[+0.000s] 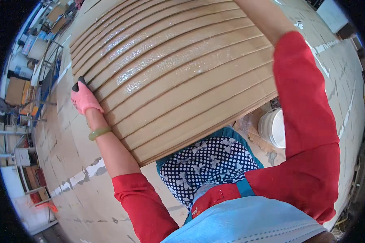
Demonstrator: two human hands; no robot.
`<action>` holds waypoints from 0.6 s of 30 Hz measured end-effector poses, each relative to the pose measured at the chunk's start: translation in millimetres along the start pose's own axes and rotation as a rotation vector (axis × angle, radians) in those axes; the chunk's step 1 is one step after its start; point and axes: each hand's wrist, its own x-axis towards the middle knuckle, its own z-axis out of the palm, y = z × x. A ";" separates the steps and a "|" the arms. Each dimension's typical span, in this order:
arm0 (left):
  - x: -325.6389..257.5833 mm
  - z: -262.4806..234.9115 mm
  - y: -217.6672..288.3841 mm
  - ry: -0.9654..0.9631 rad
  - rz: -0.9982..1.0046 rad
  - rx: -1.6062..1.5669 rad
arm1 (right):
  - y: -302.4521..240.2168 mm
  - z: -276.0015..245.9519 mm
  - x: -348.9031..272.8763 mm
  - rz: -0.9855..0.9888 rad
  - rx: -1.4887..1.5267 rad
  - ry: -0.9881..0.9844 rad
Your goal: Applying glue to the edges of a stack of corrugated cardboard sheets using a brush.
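Observation:
A fanned stack of brown cardboard sheets (182, 77) spreads out before me, each overlapping its neighbour so that a row of narrow strips shows. Wet-looking, glossy patches shine across the middle strips. At the stack's left edge is my left hand (85, 96), in a pink glove with dark fingertips, its fingers curled closed against the sheet edges. A pale green bangle (99, 133) circles that wrist. My right arm reaches over the stack's right side and runs out past the top of the picture, so my right hand is hidden from view.
A white bucket (272, 127) stands right of my lap, below the stack's near edge. Metal racks (48, 77) with boxes and containers line the left side. The floor (75, 150) bears worn white marking lines. A dotted apron (209, 162) covers my lap close to the stack.

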 end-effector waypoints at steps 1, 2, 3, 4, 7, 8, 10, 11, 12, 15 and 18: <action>-0.5 4.6 2.7 -0.007 0.017 -0.039 | 12.3 3.0 14.5 0.012 0.124 0.040; -1.4 11.7 8.0 -0.021 0.028 -0.053 | 25.4 -4.4 25.7 0.020 0.246 0.085; -2.2 10.4 5.2 -0.002 0.029 -0.049 | 29.5 1.1 21.6 0.029 0.250 0.081; -3.1 11.2 5.1 0.013 0.033 -0.050 | 33.4 2.0 17.6 0.009 0.223 0.081; -3.5 13.5 2.6 0.018 0.017 -0.034 | 34.7 -5.5 -7.3 -0.023 0.163 0.081; 0.4 4.3 -6.9 0.033 -0.012 -0.003 | 19.3 -6.6 -28.5 -0.011 0.038 -0.093; 5.0 -3.6 -14.5 0.041 -0.036 0.018 | -15.2 -32.0 -74.3 -0.001 -0.235 -0.416; 6.5 -4.5 -14.0 0.026 -0.033 0.003 | -17.1 -41.3 -97.2 -0.001 -0.241 -0.411; 7.4 -1.2 -11.7 0.007 -0.026 -0.014 | -7.4 -48.3 -123.9 -0.006 -0.062 -0.322; 7.6 7.0 -6.1 -0.023 -0.001 -0.051 | -11.9 -76.4 -201.8 -0.540 0.380 -0.457; 7.3 7.4 -9.4 -0.018 0.023 -0.068 | -31.5 -94.1 -241.1 -0.142 0.266 -0.415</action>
